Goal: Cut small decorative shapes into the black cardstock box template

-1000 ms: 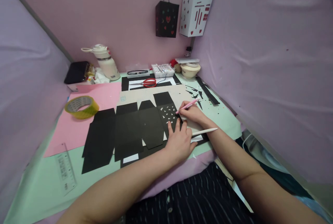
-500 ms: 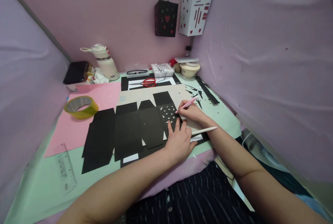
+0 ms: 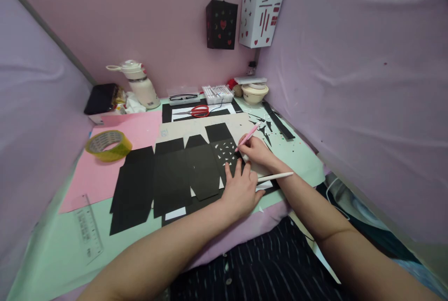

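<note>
A folded black card template [image 3: 171, 175] of several panels lies across the mat. Its right panel [image 3: 226, 151] carries many small white cut-out shapes. Pressed flat on the near part of this panel, my left hand [image 3: 240, 186] has its fingers spread. A white pen-like stick [image 3: 275, 177] juts out between its thumb and index finger and crosses before my right forearm; whether it is gripped there is unclear. My right hand [image 3: 257, 149] is closed around a slim pink pen-shaped craft knife [image 3: 249, 135], tip down at the panel's right edge. The blade is too small to see.
Left are a tape roll [image 3: 109, 145], pink paper [image 3: 143, 126] and a clear ruler [image 3: 88, 228]. Behind lie red-handled scissors [image 3: 199, 111], markers [image 3: 219, 93], a bottle [image 3: 144, 86] and a bowl [image 3: 255, 93]. Black scraps [image 3: 266, 130] sit right. Black [image 3: 222, 25] and white [image 3: 262, 16] lanterns hang above.
The pink knife has tilted more upright, its upper end moving left and up. My left hand stays where it was on the card. The view has shifted very slightly.
</note>
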`<state>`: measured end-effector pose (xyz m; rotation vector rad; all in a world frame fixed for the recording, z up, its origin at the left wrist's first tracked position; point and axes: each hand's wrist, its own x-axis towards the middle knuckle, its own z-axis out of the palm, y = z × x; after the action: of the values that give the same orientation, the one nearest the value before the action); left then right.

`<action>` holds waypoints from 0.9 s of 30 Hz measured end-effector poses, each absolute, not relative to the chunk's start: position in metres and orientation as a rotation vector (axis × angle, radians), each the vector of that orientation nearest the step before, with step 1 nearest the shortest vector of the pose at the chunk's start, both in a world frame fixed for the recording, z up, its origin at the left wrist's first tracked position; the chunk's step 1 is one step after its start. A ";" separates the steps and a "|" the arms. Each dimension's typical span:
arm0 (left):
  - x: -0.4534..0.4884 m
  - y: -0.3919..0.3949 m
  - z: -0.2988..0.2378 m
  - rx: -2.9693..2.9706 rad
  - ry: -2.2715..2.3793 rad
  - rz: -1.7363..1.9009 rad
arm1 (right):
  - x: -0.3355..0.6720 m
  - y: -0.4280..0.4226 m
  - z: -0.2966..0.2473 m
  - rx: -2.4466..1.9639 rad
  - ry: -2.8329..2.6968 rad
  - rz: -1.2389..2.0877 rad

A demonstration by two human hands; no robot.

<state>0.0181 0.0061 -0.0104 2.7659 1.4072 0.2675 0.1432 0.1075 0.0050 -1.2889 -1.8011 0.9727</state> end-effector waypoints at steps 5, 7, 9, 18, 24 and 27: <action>0.018 0.006 -0.009 2.753 1.410 0.261 | 0.140 0.106 -0.001 -1.385 -1.808 0.815; 0.018 0.006 -0.009 2.749 1.409 0.262 | 0.139 0.105 -0.003 -1.392 -1.798 0.788; 0.018 0.006 -0.009 2.750 1.406 0.268 | 0.139 0.105 -0.003 -1.381 -1.797 0.776; 0.018 0.006 -0.010 2.761 1.406 0.276 | 0.139 0.105 -0.003 -1.387 -1.775 0.759; 0.018 0.005 -0.010 2.755 1.409 0.270 | 0.140 0.105 -0.003 -1.404 -1.762 0.753; 0.018 0.005 -0.011 2.755 1.404 0.276 | 0.141 0.105 -0.003 -1.415 -1.763 0.741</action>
<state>0.0184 0.0053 -0.0106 2.7547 1.4043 0.2755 0.1410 0.1052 -0.0031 -1.4148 -1.7632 0.7406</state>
